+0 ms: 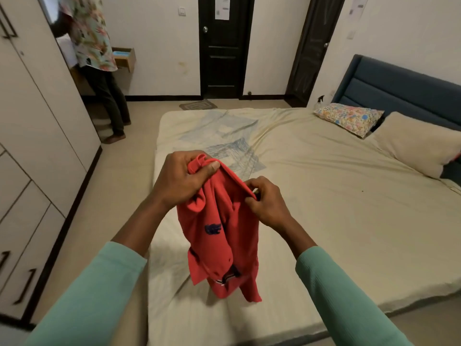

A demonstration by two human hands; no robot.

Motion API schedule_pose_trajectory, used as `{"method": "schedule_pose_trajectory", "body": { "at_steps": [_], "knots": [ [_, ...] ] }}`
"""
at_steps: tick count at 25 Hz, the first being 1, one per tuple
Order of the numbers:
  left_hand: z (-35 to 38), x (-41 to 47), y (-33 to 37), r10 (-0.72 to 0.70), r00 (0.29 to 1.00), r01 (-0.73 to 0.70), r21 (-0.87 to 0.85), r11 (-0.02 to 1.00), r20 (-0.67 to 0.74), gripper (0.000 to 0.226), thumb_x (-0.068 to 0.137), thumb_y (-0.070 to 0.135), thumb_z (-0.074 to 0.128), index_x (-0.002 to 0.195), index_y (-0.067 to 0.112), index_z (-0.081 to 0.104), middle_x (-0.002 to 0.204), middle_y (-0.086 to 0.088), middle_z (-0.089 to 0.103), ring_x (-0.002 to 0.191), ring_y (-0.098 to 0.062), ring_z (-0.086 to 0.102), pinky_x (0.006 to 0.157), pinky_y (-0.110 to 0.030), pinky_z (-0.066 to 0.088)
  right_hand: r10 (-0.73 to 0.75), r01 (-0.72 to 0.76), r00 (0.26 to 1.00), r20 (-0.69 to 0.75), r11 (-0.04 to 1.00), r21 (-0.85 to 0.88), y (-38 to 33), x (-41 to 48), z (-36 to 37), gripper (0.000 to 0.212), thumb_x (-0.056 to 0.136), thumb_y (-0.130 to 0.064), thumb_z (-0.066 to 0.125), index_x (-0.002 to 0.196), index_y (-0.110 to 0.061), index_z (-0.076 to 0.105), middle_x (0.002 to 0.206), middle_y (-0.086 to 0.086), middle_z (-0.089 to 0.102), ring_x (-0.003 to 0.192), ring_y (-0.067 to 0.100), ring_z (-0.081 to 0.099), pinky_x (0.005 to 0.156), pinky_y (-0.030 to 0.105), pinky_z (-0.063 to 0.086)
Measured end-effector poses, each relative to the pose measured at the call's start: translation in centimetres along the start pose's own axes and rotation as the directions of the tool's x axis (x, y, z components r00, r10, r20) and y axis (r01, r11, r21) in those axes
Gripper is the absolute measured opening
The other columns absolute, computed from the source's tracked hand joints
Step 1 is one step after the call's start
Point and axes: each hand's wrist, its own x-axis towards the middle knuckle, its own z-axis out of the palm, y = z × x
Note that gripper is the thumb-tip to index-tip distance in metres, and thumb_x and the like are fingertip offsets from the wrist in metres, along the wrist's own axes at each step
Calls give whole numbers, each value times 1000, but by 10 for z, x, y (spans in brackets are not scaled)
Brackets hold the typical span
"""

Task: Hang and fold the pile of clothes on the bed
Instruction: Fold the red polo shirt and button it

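Shirt [219,236], red, hangs at centre frame above the near edge of the bed [324,208], carried by both hands. Left hand [182,181] grips a bunched edge at the top, thumb pressed over the cloth. Right hand [267,203] pinches the same edge, at 4 o'clock from the left.

Judgement: the step in hand is sorting out the shirt's edges before folding. To do it well, draw the hands apart until the edge is taut, shake once, then lay the shirt flat on the sheet.

The sheet is cream and creased. Pillows [349,118] lie at 2 o'clock by a blue headboard [399,83]. Wardrobe [37,121] at 9 o'clock, dark door [225,58] at 12. A second person [99,71] stands at 11 o'clock.
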Motion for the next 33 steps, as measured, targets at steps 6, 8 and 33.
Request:
{"method": "schedule_pose_trajectory", "body": {
  "at_steps": [6,8,33],
  "knots": [
    [-19,-12,-7,-38,958,53,47,997,-286,31,99,41,69,86,14,76,73,-1,71,69,-20,69,64,-43,56,214,-209,977,13,963,-172,33,-21,18,22,93,-13,60,95,-29,74,84,-10,70,77,16,64,70,33,49],
    [-23,-16,-9,-71,934,92,44,995,-351,27,99,40,69,88,17,77,76,4,72,71,-14,69,66,-41,58,272,-266,962,-23,916,-300,45,-25,19,17,97,-23,57,97,-29,73,87,-4,72,84,24,66,68,36,47],
    [-68,-45,38,-347,935,350,33,936,-75,12,89,22,79,100,25,74,96,-8,73,91,-31,69,74,-43,55,302,-330,724,-620,941,74,134,-17,-154,16,95,-26,66,102,-15,76,95,7,74,97,31,67,80,34,47]
  ]
}}
